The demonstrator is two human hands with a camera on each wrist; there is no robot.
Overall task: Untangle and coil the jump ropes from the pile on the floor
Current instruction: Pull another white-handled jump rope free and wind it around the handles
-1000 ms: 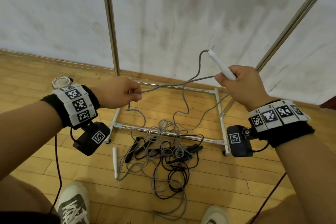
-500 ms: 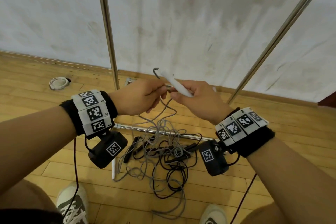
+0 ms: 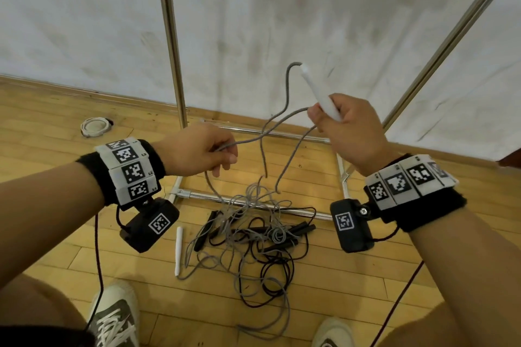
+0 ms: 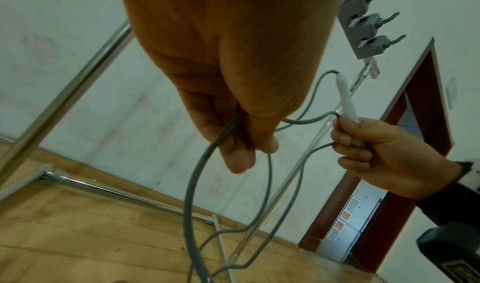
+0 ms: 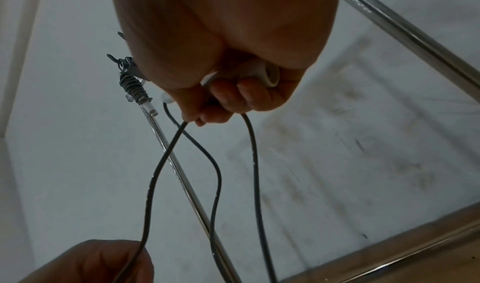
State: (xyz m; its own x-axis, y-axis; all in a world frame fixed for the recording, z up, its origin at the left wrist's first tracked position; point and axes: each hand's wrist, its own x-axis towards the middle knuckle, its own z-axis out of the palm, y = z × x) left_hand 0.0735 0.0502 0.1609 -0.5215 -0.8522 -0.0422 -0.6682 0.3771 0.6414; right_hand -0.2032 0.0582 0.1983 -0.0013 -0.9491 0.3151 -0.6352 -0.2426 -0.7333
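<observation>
Rope point(image 3: 284, 98) (grey) ran between hands: right hand point(image 3: 348, 128) gripped its white handle point(image 3: 320, 94), left hand point(image 3: 197, 149) pinched the cord above the floor pile point(image 3: 253, 231).

Both forearms are bare. Each wrist wears a black fuzzy band: the left wristband point(image 3: 95, 175) and the right wristband point(image 3: 431, 211). Each is wrapped by a strip of white tiles printed with black square codes. Under each wrist hangs a black box-shaped camera, the left camera point(image 3: 150, 224) and the right camera point(image 3: 352, 227), each bearing its own code tag and trailing a thin dark cable. The left shoe point(image 3: 115, 318) is white and grey-green with white laces.
</observation>
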